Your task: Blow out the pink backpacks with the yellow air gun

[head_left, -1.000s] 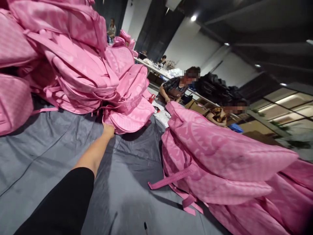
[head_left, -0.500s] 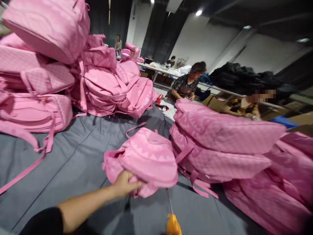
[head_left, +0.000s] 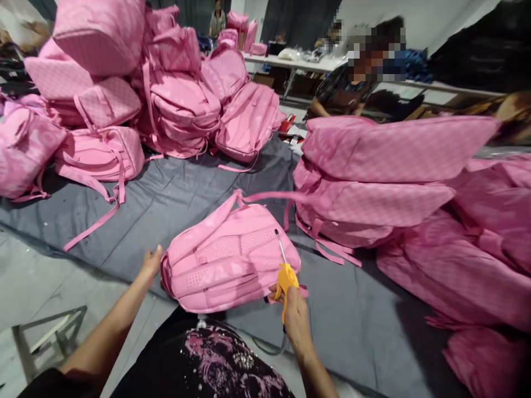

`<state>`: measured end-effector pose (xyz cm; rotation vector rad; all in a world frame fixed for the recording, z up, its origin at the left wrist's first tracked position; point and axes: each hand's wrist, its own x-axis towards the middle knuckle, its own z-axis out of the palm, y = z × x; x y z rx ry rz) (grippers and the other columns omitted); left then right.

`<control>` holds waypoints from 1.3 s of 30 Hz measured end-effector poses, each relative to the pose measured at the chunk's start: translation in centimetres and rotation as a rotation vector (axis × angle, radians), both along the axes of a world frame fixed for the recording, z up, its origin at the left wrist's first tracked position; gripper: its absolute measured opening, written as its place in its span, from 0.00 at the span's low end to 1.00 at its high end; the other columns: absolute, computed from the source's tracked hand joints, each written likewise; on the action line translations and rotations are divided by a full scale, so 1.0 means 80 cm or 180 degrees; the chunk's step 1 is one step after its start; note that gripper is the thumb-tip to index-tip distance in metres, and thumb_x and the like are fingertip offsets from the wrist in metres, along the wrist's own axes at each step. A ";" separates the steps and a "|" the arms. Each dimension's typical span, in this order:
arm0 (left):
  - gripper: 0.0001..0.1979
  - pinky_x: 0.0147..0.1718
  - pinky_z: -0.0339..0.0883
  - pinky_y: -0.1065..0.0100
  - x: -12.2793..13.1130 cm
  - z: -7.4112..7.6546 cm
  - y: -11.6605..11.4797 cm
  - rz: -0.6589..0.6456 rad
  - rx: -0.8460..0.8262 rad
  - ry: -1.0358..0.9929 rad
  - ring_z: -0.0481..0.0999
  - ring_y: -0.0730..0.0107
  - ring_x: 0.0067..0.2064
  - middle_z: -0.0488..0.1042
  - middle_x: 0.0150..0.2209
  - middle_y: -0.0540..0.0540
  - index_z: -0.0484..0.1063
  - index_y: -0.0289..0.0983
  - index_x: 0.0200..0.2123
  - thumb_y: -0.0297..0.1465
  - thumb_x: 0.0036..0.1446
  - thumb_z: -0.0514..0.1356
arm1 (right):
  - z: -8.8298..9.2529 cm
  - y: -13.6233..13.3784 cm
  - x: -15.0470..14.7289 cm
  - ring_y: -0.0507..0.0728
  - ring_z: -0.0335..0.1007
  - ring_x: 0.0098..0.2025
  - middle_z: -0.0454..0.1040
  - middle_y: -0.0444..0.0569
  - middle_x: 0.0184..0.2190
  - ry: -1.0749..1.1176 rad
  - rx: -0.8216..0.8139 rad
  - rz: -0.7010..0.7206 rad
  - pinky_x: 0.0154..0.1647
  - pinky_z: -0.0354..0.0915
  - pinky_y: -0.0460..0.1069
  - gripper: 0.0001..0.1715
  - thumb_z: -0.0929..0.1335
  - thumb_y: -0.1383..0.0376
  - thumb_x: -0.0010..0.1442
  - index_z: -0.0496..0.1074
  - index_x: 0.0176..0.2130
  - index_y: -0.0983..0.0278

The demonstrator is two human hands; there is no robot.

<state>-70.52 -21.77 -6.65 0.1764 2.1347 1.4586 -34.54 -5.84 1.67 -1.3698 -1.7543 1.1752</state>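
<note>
A pink backpack (head_left: 232, 254) lies before me on the grey-covered table, its back panel and padded shoulder straps facing up. My left hand (head_left: 153, 262) grips its left end; the thumb shows, while the other fingers are mostly hidden. In my right hand (head_left: 294, 309) is a yellow air blow gun (head_left: 287, 276), its thin metal nozzle pointing up over the backpack's right part. A hose seems to run down from the gun's handle. One loose strap (head_left: 274, 195) stretches right from the backpack's far edge, blurred.
Pink backpacks (head_left: 182, 105) are heaped at the back left. More stacked backpacks (head_left: 394, 149) stand close on the right. The grey table cover (head_left: 340, 320) runs between them. A co-worker (head_left: 344, 88) is behind the right stack. A metal frame (head_left: 50, 331) stands on the floor at left.
The backpack has been turned from its front onto its front side, back panel up. My left hand has shifted left to its end. The blow gun has risen into fuller view over it.
</note>
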 end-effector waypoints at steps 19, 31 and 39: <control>0.29 0.42 0.74 0.58 0.002 -0.002 0.059 -0.2027 0.0738 -0.1351 0.79 0.58 0.39 0.79 0.35 0.36 0.74 0.31 0.44 0.51 0.67 0.47 | 0.073 -0.001 -0.118 0.56 0.68 0.24 0.73 0.49 0.22 -0.2508 -0.0140 0.1185 0.27 0.60 0.48 0.30 0.63 0.41 0.62 0.74 0.33 0.63; 0.32 0.57 0.58 0.45 0.043 0.007 0.070 -0.2944 -0.0359 0.1930 0.65 0.43 0.58 0.67 0.56 0.33 0.57 0.45 0.68 0.47 0.64 0.53 | 0.120 0.003 -0.140 0.53 0.64 0.21 0.70 0.47 0.20 -0.2734 0.0114 0.1248 0.25 0.56 0.46 0.29 0.56 0.47 0.69 0.70 0.34 0.64; 0.43 0.63 0.47 0.41 0.124 -0.004 0.019 -0.4295 -0.0279 0.3228 0.47 0.37 0.69 0.44 0.72 0.35 0.50 0.46 0.71 0.54 0.57 0.59 | 0.148 -0.017 -0.025 0.51 0.63 0.17 0.69 0.46 0.20 -0.3522 -0.1046 0.0816 0.20 0.55 0.45 0.27 0.54 0.49 0.71 0.67 0.39 0.66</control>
